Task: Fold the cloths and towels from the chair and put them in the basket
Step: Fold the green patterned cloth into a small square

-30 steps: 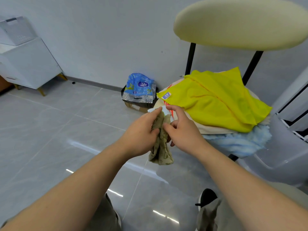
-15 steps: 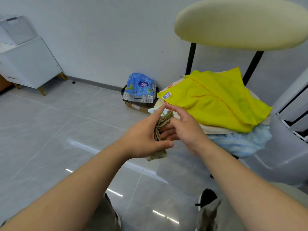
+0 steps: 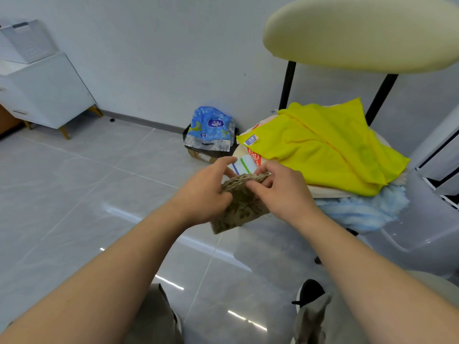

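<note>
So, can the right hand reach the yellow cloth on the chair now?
Probably yes for reach: the yellow cloth lies on top, uncovered, just beyond the right hand. But both it and the left hand grip the brown patterned cloth.

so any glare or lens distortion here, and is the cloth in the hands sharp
Head view: light streaks glare off the glossy floor tiles. Head view: the wide lens bows the chair backrest. Head view: the brown cloth, pinched by the left hand and right hand, is fairly sharp and its pattern is readable.
</note>
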`<state>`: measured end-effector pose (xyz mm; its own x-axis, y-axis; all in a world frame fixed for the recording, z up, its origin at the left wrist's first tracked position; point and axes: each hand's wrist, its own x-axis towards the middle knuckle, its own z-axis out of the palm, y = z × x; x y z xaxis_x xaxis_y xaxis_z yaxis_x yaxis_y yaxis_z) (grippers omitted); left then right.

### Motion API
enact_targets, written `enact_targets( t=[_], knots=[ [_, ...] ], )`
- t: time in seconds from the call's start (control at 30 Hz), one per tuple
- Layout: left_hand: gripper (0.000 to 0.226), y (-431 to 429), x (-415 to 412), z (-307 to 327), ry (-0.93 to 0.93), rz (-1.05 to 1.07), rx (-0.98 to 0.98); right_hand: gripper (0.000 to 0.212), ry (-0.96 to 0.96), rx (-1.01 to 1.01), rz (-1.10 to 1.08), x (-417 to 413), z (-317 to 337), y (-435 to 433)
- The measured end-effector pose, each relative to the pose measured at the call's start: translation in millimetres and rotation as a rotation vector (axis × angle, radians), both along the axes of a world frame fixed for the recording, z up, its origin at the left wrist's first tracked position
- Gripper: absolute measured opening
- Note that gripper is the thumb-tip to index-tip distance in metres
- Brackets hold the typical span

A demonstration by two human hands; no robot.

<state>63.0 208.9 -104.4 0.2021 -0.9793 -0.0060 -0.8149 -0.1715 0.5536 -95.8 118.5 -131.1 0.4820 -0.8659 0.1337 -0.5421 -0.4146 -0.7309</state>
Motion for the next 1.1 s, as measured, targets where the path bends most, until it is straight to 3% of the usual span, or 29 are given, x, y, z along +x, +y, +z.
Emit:
enact_targets(
  t=[0.17,0.27,0.37,0.5,0.6,0.67,0.9,1.0,1.1],
  knots=[
    [0.027,2,22,1,-0.190,0.054,-0.096,0.023,0.059,-0.031,0.070,-6,2,-12],
    [0.018,2,28,4,-0.113,0.088,-0.114,0.022,-0.043,0.097,0.094,-7,4,-16],
    [0.006,1,30,6,0.121,0.193,-0.174,0.016,-0.247,0.305,0.103,-6,9,-14],
    [0.014,0,24,10,0.571,0.343,-0.206,0.007,-0.473,0.455,0.041,-3,10,-11],
    [0.034,2,20,13,1.004,0.272,-0.065,0.004,-0.593,0.527,-0.020,-1,11,-10],
    [0.037,3,18,13,1.141,0.246,0.041,0.005,-0.624,0.525,-0.049,0,10,-11],
    [0.033,-3,13,7,1.158,0.393,-0.019,0.026,-0.682,0.851,0.038,0,11,-10],
    [0.040,0,19,12,1.101,0.321,0.054,0.025,-0.660,0.824,0.008,-2,9,-11],
    [0.045,4,26,18,0.990,0.196,0.244,0.025,-0.539,0.650,0.080,-5,9,-13]
  ],
)
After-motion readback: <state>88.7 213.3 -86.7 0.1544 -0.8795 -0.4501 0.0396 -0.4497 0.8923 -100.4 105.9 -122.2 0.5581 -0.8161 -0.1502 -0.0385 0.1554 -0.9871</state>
